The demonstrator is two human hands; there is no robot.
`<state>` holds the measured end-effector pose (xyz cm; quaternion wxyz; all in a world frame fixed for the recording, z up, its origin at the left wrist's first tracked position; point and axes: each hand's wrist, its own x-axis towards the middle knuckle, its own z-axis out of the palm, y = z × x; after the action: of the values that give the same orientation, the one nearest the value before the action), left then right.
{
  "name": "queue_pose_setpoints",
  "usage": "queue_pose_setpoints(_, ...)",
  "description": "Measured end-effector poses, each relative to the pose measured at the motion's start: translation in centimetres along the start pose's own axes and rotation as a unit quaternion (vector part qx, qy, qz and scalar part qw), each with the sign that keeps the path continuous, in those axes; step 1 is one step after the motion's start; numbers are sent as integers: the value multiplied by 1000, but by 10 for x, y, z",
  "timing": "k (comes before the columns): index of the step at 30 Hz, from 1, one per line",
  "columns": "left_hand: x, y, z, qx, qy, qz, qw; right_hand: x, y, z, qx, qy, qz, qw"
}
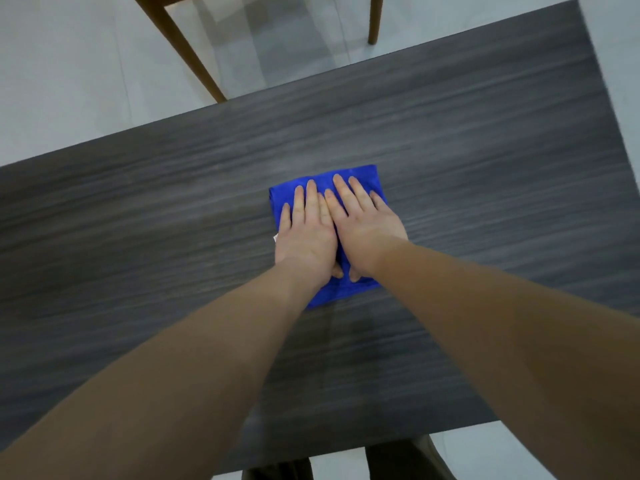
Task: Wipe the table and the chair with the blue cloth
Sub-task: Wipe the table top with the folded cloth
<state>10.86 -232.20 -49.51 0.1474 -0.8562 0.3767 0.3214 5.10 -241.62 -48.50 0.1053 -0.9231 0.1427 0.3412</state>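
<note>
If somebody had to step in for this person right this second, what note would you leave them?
Left hand: flat, fingers straight, pressing on the blue cloth.
Right hand: the same, beside the left, its fingers slightly overlapping it.
The folded cloth lies near the middle of the dark table.
The chair stands beyond the far edge; only its wooden legs show.
Done: table wiping is under way; how much is covered cannot be told.
Left: the rest of the table, then the chair.

Bright blue cloth, dark grey streaked table, brown chair legs
</note>
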Motion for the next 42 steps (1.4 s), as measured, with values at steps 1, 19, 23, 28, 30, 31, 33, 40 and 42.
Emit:
queue_pose_setpoints(1, 2, 10, -3, -3, 1, 0, 1000, -1, 11, 1, -4, 1, 1, 1000)
queue_pose_setpoints(19, 23, 71, -19, 2, 7, 12, 1000, -9, 67, 2, -47, -26, 42, 998)
queue_pose_setpoints(23, 24, 71, -18, -9, 6, 15, 1000, -7, 65, 2, -60, -32, 48, 997)
queue_pose_setpoints(28, 26, 70, -14, -14, 16, 20, 1000, -6, 63, 1, -67, -44, 60, 995)
queue_pose_setpoints(30, 26, 69, -14, -18, 17, 20, 999, -5, 62, 1, -67, -42, 64, 995)
queue_pose_setpoints(31, 26, 69, -14, -20, 16, 21, 999, -5, 62, 2, -68, -40, 64, 995)
queue_pose_setpoints(33, 26, 69, -15, -19, 14, 24, 999, -6, 62, 2, -64, -36, 63, 995)
queue_pose_setpoints(40, 25, 71, -15, -18, 16, 14, 1000, -9, 63, 0, -43, -36, 58, 997)
queue_pose_setpoints(42, 24, 72, -15, -16, 19, 13, 1000, -11, 65, -4, -32, -41, 51, 997)
